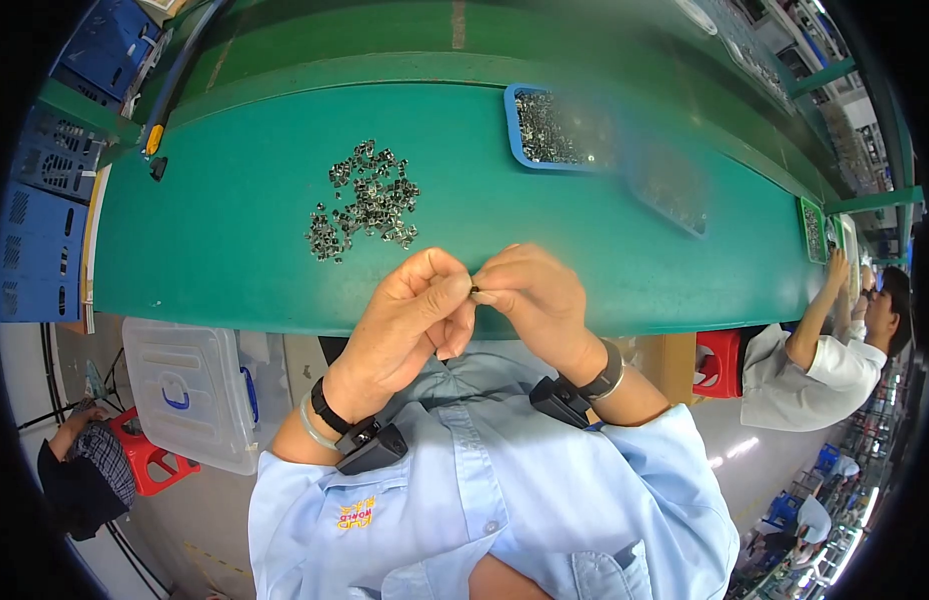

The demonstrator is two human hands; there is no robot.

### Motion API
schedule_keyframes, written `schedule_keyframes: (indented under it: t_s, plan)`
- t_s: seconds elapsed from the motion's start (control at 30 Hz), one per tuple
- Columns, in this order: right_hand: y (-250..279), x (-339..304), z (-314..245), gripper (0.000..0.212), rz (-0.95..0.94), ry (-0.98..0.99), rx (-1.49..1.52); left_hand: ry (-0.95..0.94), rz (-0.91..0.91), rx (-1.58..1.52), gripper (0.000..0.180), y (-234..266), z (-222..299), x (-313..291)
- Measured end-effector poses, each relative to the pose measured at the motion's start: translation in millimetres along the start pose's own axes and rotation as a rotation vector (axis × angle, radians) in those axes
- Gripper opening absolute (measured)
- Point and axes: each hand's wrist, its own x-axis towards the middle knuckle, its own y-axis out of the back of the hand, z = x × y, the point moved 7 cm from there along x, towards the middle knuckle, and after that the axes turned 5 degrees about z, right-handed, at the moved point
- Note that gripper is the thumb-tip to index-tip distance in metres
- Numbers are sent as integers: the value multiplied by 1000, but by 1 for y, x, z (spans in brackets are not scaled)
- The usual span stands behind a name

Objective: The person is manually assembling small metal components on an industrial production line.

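Note:
My left hand (422, 310) and my right hand (535, 292) meet fingertip to fingertip over the near edge of the green tabletop (235, 210). Between them they pinch one small dark part (475, 290); its exact kind is too small to make out. Beyond my left hand lies a loose pile of small black and silvery metal parts (375, 200). Farther off and to the right, a blue-rimmed tray (515, 128) holds many similar small parts. A smear blurs the tray's right side.
A second, blurred tray (675, 190) lies right of the first. A yellow-and-black tool (155, 138) rests at the far left corner. Blue crates (45, 250) and a lidded clear box (185, 390) stand left. A co-worker (820, 350) sits at the right beside a green tray (813, 230).

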Motion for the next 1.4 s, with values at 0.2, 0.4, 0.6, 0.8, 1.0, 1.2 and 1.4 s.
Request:
schedule_keyframes:
  t_s: [0.2, 0.4, 0.6, 0.8, 1.0, 1.2, 1.4]
  plan:
    - [0, -2, 5, 11, 10, -57, 82, 37, -10, -27, 20, -1, -1, 0]
    - [0, -3, 7, 12, 9, -57, 85, 42, -19, 5, 21, -2, -2, 1]
    - [2, -3, 8, 11, -4, -49, 71, 24, -4, 40, 21, -1, -3, 3]
    - [2, -3, 10, 10, -6, -85, 67, 0, 47, 101, 18, 0, -2, 2]
    - [34, 21, 20, 4, 64, -191, -61, -25, 56, 18, 16, 5, 3, 10]
    - [103, 72, 50, 13, 205, -305, -491, -48, 87, 55, 14, 30, 10, 7]
    - [20, 116, 40, 24, -213, 79, -641, -48, 108, 45, 13, 49, 4, 4]
